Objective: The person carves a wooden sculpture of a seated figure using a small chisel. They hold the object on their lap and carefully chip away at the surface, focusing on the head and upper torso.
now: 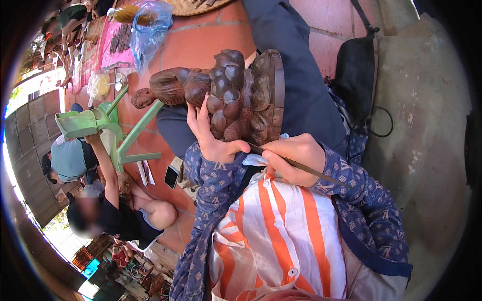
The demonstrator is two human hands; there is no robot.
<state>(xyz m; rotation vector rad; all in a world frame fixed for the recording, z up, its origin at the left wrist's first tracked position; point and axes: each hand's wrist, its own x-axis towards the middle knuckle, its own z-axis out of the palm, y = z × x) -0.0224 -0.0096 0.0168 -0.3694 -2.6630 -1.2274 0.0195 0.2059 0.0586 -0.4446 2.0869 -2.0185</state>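
Note:
A dark brown wood carving (228, 95) lies on its side across my lap, its flat base to the right and a small rounded end to the left. Rounded, bulging shapes cover its middle. My left hand (216, 143) grips its near side, fingers up against the wood and thumb pointing right. In my right hand (296, 158) is a thin dark rod-like tool (319, 174), pinched like a pen. Its front end meets the carving's lower edge beside my left thumb; the exact tip is hard to make out. A crumpled pale cloth or paper (255, 160) sits below the tool.
At left a person (130, 210) sits on the tiled floor, one hand on a green plastic stool (95, 123). A phone (171, 176) lies on the tiles. Further off are a bottle (130, 15), a blue plastic bag (150, 32) and a black bag (354, 75).

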